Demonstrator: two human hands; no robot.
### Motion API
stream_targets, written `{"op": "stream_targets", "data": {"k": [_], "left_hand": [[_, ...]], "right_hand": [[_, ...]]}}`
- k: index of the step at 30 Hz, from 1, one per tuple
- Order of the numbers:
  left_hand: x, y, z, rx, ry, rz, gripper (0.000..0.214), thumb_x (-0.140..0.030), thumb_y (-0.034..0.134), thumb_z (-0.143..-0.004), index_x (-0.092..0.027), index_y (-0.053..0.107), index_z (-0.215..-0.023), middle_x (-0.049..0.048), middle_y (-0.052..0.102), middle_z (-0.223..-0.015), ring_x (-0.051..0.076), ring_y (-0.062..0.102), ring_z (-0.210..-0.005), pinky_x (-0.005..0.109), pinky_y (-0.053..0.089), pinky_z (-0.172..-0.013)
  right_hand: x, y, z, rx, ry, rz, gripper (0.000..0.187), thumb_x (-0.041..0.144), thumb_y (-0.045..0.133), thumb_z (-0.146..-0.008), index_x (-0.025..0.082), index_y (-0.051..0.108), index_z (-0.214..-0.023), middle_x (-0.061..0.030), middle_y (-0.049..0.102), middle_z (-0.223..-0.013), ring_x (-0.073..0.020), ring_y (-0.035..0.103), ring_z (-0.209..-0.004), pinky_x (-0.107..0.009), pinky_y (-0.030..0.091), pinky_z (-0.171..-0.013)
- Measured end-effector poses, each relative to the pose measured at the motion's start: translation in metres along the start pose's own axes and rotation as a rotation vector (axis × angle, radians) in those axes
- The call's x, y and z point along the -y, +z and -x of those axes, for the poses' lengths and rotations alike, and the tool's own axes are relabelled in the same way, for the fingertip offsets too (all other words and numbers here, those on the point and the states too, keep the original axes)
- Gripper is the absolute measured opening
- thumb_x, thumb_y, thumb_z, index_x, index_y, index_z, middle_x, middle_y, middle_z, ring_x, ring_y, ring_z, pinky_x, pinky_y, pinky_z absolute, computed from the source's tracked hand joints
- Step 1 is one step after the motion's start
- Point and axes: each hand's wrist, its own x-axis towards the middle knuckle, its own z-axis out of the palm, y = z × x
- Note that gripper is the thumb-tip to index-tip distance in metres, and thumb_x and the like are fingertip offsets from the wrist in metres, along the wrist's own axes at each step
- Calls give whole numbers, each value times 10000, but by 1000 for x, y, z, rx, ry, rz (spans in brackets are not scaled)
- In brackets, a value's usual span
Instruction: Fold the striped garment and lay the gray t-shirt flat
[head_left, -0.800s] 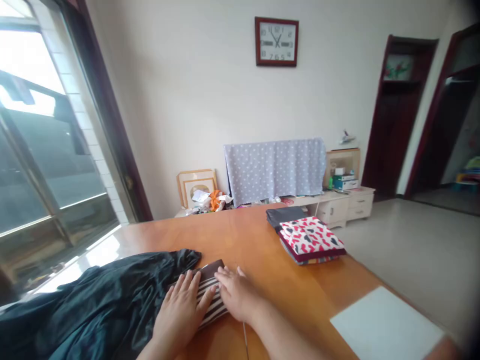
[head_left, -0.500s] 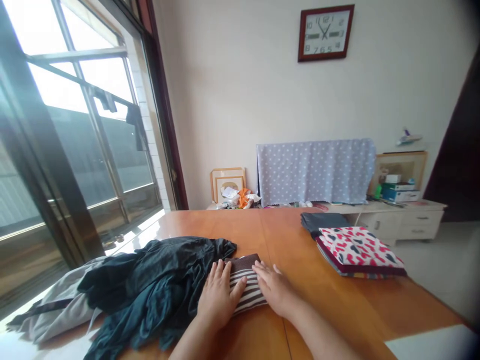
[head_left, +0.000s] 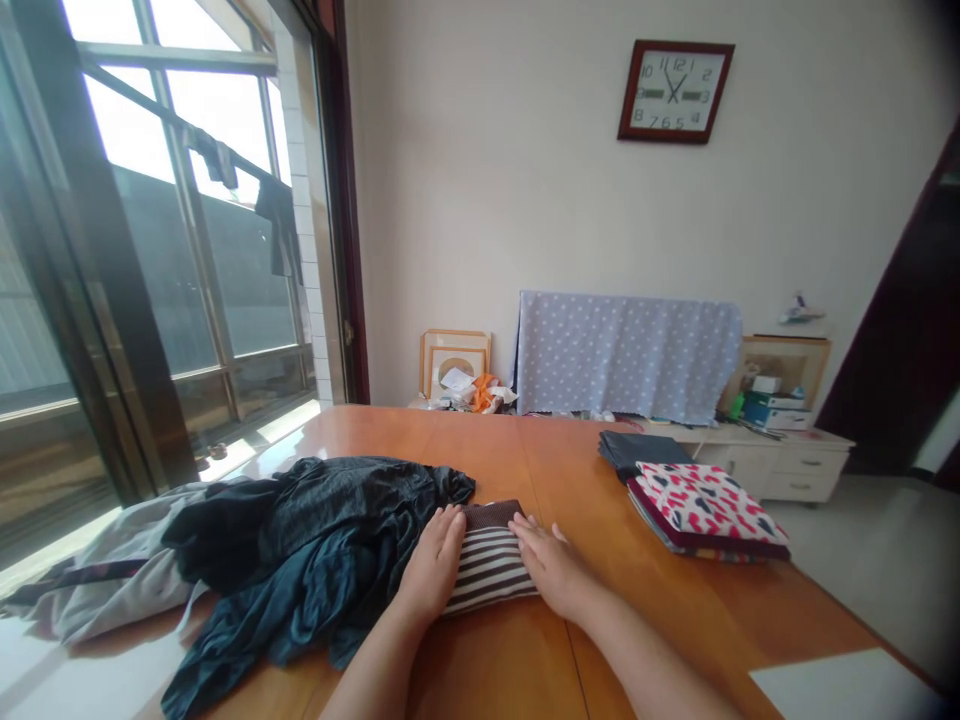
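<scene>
The left hand (head_left: 431, 560) and right hand (head_left: 547, 568) lie open and flat, fingers spread, pressing rather than gripping a folded brown-striped garment (head_left: 489, 570) at six o'clock on the wooden table (head_left: 480, 660). Folded printed cloth (head_left: 705, 510) sits finished at two o'clock; a rumpled heap of dark teal clothing (head_left: 322, 540) lies unfolded at eight o'clock, just beside the left hand.

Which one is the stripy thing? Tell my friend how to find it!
Start at the orange wooden table. The left hand and right hand rest on a folded brown-and-white striped cloth. It lies beside the dark crumpled clothes, and its bold stripes set it apart.
</scene>
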Motion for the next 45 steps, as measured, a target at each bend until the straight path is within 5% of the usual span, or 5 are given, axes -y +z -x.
{"op": "stream_targets", "data": {"k": [12,22,31,37,45], "left_hand": [[-5,-20,-5,-308,-322,741,704,-648,343,-999,-84,655,-1281,205,697,-1302,268,658,-1233,431,428,-1156],[2,-20,-6,-263,-293,576,826,-740,333,-958,-76,614,-1360,221,611,-1423,311,584,-1330,418,394,-1169],[1,-30,-5,-385,-224,373,725,-645,334,-1003,-101,594,-1406,151,484,-1560,277,357,-1509,364,232,-1256],[6,-33,-5,-493,-286,464,773,-715,313,-977,-128,604,-1387,165,524,-1530,285,433,-1462,399,269,-1242],[2,-28,0,-427,-300,709,702,-714,388,-944,-115,644,-1205,201,722,-1158,277,721,-976,432,568,-862]], "right_hand": [[12,-11,-3,28,73,95,547,218,330,-984,239,523,-1496,-44,396,-1624,-222,296,-1535,-492,184,-1262],[90,-3,-21,-73,-149,120,579,450,340,-1027,193,490,-1524,-69,443,-1600,-225,332,-1519,-413,216,-1261],[64,31,-39,108,-20,151,711,575,225,-1034,167,332,-1606,-71,279,-1676,-255,184,-1570,-464,142,-1272],[59,32,-38,91,15,100,715,592,228,-1029,181,342,-1603,-46,275,-1679,-243,174,-1572,-446,117,-1277],[60,34,-40,108,16,140,692,582,236,-1033,211,327,-1609,-42,258,-1685,-248,163,-1574,-462,107,-1270]]}}
